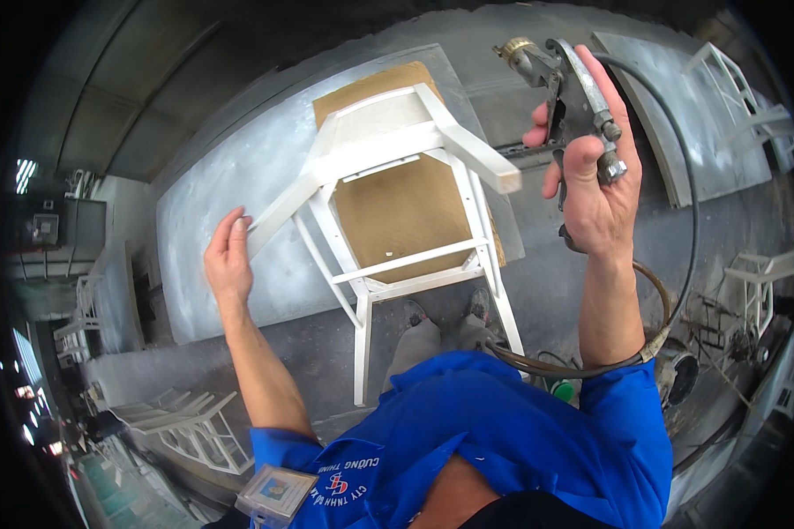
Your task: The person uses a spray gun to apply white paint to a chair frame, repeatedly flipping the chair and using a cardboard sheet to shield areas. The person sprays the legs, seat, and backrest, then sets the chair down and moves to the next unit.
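Head view: whitened table (220,229), grey floor (551,304); left hand (227,262) pinches chair (388,145), right (598,204) grips sprayer (579,106).

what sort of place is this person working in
Probably a furniture workshop's spray-finishing area: the right hand holds what looks like a spray gun on a hose, beside a white chair frame, with other white frames around.

Left fisheye on my head, looking down, wide; my blue shirt (520,419) close at the lower edge, white chair (388,146) a bit farther, mid-frame. Straight edges bend; dark outer rim, can't really tell.
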A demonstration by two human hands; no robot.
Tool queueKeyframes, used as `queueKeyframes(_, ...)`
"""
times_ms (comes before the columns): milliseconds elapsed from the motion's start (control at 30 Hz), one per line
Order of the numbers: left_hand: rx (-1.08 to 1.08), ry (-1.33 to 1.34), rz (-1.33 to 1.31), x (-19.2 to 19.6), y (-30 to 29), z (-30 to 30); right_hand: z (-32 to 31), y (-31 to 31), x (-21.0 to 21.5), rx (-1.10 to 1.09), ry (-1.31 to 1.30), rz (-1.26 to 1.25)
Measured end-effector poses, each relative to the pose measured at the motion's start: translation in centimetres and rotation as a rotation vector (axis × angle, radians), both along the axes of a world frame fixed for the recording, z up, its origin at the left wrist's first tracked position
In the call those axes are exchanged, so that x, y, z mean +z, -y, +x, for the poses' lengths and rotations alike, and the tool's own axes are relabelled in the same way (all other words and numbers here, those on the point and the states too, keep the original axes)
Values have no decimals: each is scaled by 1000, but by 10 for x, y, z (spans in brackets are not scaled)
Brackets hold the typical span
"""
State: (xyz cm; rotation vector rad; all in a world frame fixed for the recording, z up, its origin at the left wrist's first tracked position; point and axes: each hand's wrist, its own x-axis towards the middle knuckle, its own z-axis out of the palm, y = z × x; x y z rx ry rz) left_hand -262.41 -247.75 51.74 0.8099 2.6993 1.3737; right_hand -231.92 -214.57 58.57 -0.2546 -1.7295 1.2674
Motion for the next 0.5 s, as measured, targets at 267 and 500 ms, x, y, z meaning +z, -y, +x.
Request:
queueKeyframes(267, -67, 130, 303, -10, -5, 5, -141, 43, 53, 27, 185, 621)
queueKeyframes(500, -143, 99, 415, -12, -6, 13, -299, 43, -5, 58, 509, 609)
